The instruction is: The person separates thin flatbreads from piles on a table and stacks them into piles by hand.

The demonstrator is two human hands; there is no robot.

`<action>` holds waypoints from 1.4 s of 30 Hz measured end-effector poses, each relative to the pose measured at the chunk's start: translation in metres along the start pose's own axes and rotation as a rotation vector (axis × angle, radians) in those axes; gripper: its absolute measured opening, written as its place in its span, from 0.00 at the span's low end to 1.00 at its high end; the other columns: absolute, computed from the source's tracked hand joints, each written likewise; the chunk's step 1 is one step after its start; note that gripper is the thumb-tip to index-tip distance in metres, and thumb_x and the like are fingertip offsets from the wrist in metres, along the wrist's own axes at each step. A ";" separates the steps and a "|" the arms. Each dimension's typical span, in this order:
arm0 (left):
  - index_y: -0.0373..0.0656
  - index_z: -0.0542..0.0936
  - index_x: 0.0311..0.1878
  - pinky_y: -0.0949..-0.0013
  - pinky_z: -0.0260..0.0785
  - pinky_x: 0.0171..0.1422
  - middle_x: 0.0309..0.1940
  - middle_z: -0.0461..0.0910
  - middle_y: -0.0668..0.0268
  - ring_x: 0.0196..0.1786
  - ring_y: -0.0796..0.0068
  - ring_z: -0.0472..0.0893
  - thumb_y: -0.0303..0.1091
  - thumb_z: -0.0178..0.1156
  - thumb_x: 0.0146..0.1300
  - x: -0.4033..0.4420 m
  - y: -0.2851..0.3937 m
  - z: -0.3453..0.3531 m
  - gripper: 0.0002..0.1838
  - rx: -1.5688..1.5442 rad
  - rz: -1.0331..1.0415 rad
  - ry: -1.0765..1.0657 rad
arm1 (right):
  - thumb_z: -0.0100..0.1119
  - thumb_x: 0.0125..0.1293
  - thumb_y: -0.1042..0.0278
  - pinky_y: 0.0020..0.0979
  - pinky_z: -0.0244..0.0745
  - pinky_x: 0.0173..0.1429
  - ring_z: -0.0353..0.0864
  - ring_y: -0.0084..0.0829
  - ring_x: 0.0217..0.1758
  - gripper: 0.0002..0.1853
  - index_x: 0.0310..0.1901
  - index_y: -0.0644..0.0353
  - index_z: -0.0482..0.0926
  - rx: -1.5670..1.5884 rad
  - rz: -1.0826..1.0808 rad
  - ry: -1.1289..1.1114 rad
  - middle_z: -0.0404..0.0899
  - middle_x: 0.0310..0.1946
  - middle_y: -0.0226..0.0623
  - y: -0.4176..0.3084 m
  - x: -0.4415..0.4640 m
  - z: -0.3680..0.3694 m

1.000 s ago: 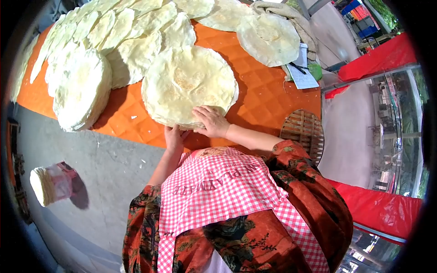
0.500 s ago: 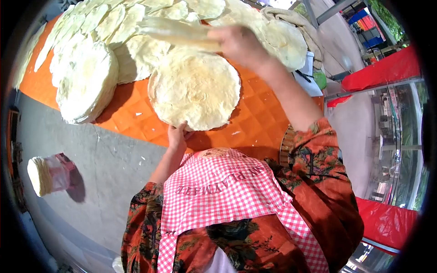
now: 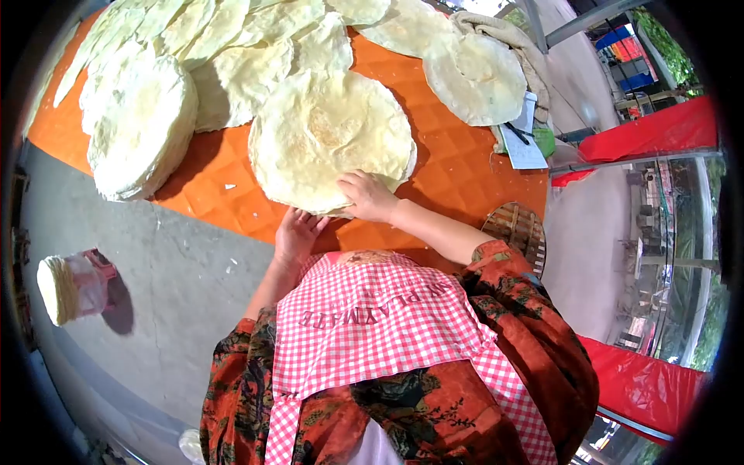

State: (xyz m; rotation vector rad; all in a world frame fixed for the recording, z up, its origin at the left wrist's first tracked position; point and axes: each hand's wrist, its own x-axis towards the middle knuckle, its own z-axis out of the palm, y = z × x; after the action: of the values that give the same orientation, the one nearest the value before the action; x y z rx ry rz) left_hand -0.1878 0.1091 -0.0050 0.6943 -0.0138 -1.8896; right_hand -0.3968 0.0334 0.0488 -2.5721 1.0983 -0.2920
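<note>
A round, pale flatbread [image 3: 329,128] lies in front of me on the orange tabletop, on top of others whose edges show beneath it. My right hand [image 3: 370,198] rests on its near right edge, fingers laid over the surface; the thumb is hidden. Just below the near edge is my left hand [image 3: 298,234], fingers apart, its tips touching or almost touching the rim. I cannot see a firm grip in either hand. A thick stack of flatbreads [image 3: 143,128] stands to the left. Loose overlapping flatbreads [image 3: 244,77] spread behind, and another flatbread [image 3: 474,77] lies at the right.
At the table's right side are a notepad [image 3: 523,151] with a pen and a folded cloth [image 3: 515,39]. A round slatted wooden item [image 3: 518,232] sits near my right elbow. On the grey floor at left, a pink stool [image 3: 101,271] stands beside a wrapped pale bundle [image 3: 58,291].
My right hand has come from the back, where it held a blurred flatbread, down to the near edge. That flatbread now appears to lie on the pile. My left hand's fingers have spread.
</note>
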 end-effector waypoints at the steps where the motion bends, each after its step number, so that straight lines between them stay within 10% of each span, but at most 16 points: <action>1: 0.45 0.62 0.67 0.53 0.64 0.67 0.62 0.70 0.58 0.62 0.55 0.72 0.41 0.44 0.69 0.000 -0.001 -0.001 0.25 0.000 0.002 -0.018 | 0.61 0.59 0.55 0.42 0.64 0.66 0.66 0.43 0.64 0.25 0.53 0.62 0.74 0.017 -0.011 -0.001 0.71 0.56 0.43 -0.002 -0.003 -0.003; 10: 0.46 0.60 0.68 0.53 0.64 0.67 0.64 0.69 0.62 0.63 0.57 0.71 0.43 0.44 0.70 -0.006 0.000 0.016 0.25 0.056 0.043 -0.050 | 0.64 0.57 0.49 0.44 0.56 0.71 0.62 0.42 0.69 0.37 0.65 0.57 0.64 0.090 0.000 -0.084 0.66 0.64 0.42 0.015 -0.005 0.005; 17: 0.44 0.61 0.66 0.54 0.68 0.65 0.58 0.72 0.60 0.60 0.60 0.74 0.30 0.49 0.65 -0.008 -0.002 0.015 0.25 0.126 0.025 -0.084 | 0.61 0.60 0.57 0.45 0.61 0.67 0.66 0.42 0.65 0.31 0.63 0.59 0.66 -0.233 -0.038 0.037 0.68 0.60 0.43 -0.010 -0.012 0.013; 23: 0.43 0.65 0.61 0.62 0.78 0.51 0.49 0.75 0.61 0.47 0.66 0.80 0.20 0.51 0.63 0.009 -0.018 0.029 0.22 0.444 0.099 0.247 | 0.58 0.59 0.65 0.39 0.74 0.50 0.80 0.38 0.45 0.12 0.42 0.58 0.81 -0.066 0.073 0.124 0.82 0.37 0.41 0.005 0.011 0.027; 25: 0.43 0.68 0.57 0.64 0.80 0.44 0.45 0.77 0.62 0.41 0.67 0.81 0.23 0.50 0.65 0.021 -0.019 0.021 0.16 0.428 0.095 0.271 | 0.55 0.53 0.75 0.38 0.76 0.47 0.82 0.42 0.41 0.12 0.39 0.56 0.85 0.095 0.264 -0.150 0.83 0.34 0.44 0.019 0.032 0.004; 31: 0.42 0.70 0.54 0.61 0.79 0.45 0.39 0.77 0.63 0.40 0.66 0.81 0.25 0.50 0.67 0.034 -0.019 -0.004 0.13 0.410 0.015 0.218 | 0.54 0.53 0.76 0.30 0.76 0.40 0.83 0.26 0.33 0.16 0.43 0.52 0.85 -0.120 0.070 0.190 0.86 0.34 0.37 0.064 0.163 -0.246; 33: 0.41 0.70 0.53 0.60 0.78 0.47 0.37 0.76 0.65 0.40 0.68 0.80 0.26 0.50 0.67 0.032 -0.018 -0.002 0.12 0.375 0.014 0.209 | 0.56 0.53 0.66 0.40 0.76 0.41 0.82 0.45 0.37 0.10 0.36 0.48 0.85 -0.137 0.007 0.264 0.83 0.33 0.43 0.018 0.158 -0.291; 34: 0.41 0.70 0.52 0.60 0.78 0.47 0.36 0.76 0.66 0.39 0.69 0.79 0.26 0.50 0.67 0.029 -0.018 -0.002 0.12 0.355 0.014 0.207 | 0.55 0.56 0.69 0.32 0.75 0.37 0.83 0.32 0.30 0.11 0.39 0.52 0.85 -0.171 0.050 0.274 0.84 0.31 0.39 -0.003 0.148 -0.291; 42: 0.41 0.72 0.48 0.65 0.73 0.51 0.38 0.76 0.67 0.42 0.73 0.76 0.25 0.48 0.65 0.007 -0.006 0.024 0.09 0.277 -0.003 0.152 | 0.51 0.58 0.71 0.43 0.75 0.37 0.80 0.44 0.38 0.06 0.35 0.58 0.77 -0.152 0.025 0.026 0.79 0.32 0.42 -0.013 0.038 -0.034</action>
State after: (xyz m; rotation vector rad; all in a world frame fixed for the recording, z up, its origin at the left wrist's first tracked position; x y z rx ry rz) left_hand -0.2062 0.0987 0.0100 1.0252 -0.1805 -1.8516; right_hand -0.3731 0.0063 0.0877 -2.6915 1.2036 -0.2458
